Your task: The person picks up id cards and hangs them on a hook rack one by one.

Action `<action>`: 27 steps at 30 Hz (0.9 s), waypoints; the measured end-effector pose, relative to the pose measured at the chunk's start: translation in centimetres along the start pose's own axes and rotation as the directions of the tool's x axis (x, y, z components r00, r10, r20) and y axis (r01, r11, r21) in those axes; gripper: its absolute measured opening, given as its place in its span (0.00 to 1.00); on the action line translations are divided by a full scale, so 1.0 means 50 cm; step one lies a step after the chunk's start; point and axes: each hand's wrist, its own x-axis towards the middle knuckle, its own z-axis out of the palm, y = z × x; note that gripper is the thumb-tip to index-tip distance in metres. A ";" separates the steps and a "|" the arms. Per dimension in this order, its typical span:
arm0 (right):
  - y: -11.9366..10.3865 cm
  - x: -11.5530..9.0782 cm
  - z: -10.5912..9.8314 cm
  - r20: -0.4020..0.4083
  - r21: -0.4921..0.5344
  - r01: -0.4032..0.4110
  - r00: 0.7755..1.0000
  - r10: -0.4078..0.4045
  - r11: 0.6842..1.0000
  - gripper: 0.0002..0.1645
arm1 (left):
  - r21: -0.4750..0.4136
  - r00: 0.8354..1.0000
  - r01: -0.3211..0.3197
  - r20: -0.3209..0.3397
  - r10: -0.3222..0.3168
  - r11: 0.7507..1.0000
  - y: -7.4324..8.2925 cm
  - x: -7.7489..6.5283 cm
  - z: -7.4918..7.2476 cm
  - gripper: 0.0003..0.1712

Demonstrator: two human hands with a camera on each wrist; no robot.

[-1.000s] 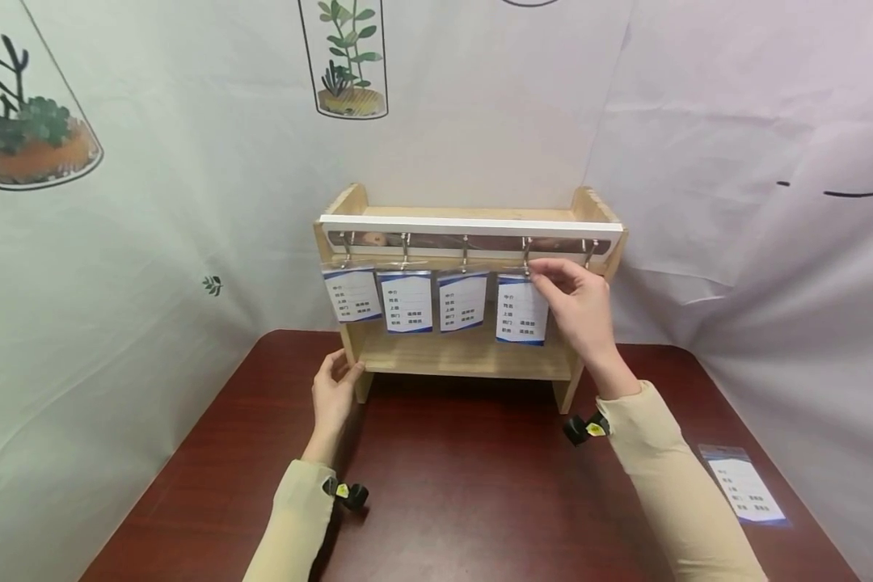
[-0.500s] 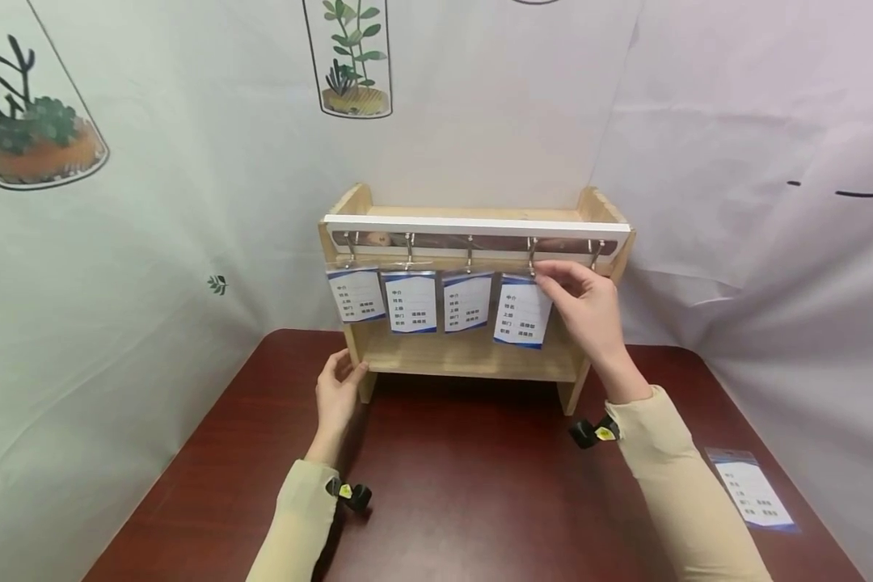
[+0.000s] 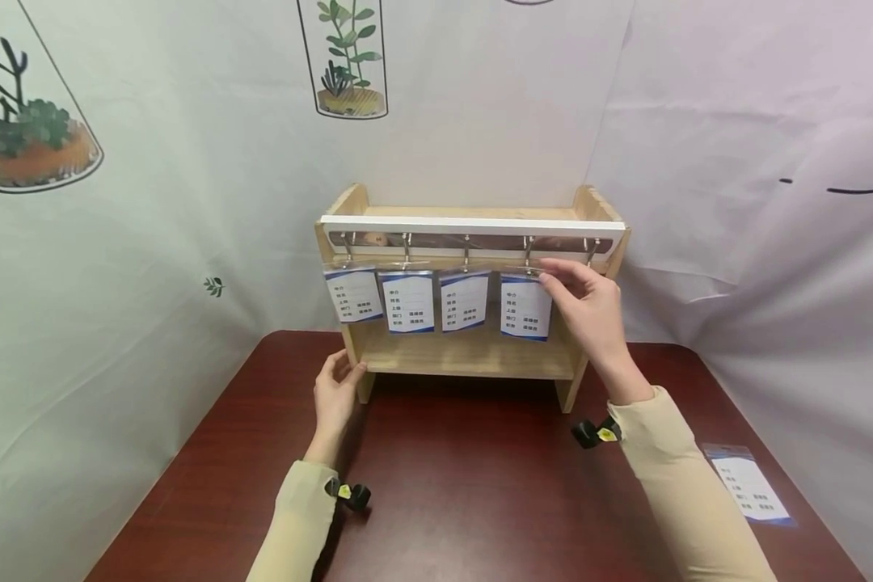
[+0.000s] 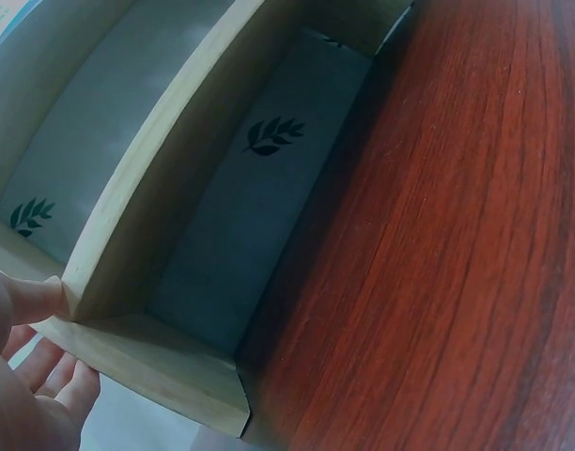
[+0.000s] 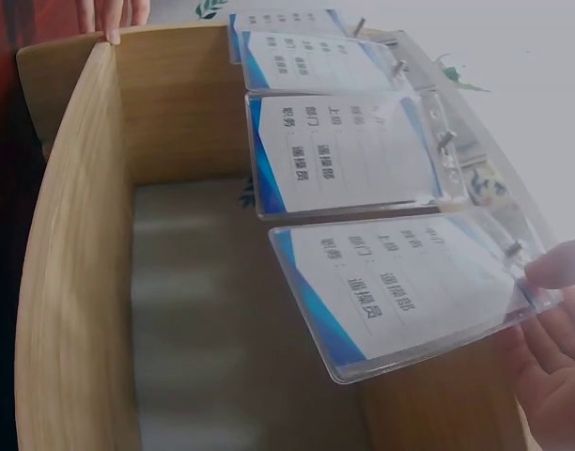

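Note:
At the fourth hook from the left, my right hand (image 3: 589, 315) pinches the upper right corner of a clear badge holder (image 3: 525, 307) with a white and blue card inside. In the right wrist view the metal hook tip (image 5: 515, 249) pokes out at that holder's top strip, close to my thumb (image 5: 560, 265). Three similar badge holders hang in a row to the left, one of them a badge holder (image 3: 407, 303) on the second hook. My left hand (image 3: 336, 392) grips the left side panel of the wooden shelf (image 3: 466, 365), thumb on its front edge in the left wrist view.
A white-framed hook rail (image 3: 473, 226) runs along the shelf's top front, its rightmost hook (image 3: 593, 249) bearing no badge. Another badge holder (image 3: 749, 489) lies flat on the dark red table (image 3: 466, 485) at the right. Printed white cloth (image 3: 480, 97) surrounds the table.
My right hand has shifted slightly right along the fourth badge holder's top. That holder tilted half a second ago and now hangs straighter. My left hand keeps its grip on the shelf.

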 end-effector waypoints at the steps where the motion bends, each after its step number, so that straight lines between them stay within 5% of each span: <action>1: -0.001 -0.001 -0.003 -0.006 0.004 0.001 1.000 -0.001 1.000 0.13 | 0.001 1.000 0.001 0.001 -0.001 1.000 0.000 0.000 0.000 0.24; 27: -0.025 -0.016 -0.066 -0.065 0.034 -0.001 0.998 0.003 0.999 0.13 | 0.008 1.000 0.006 0.015 -0.007 1.000 0.003 -0.003 -0.002 0.25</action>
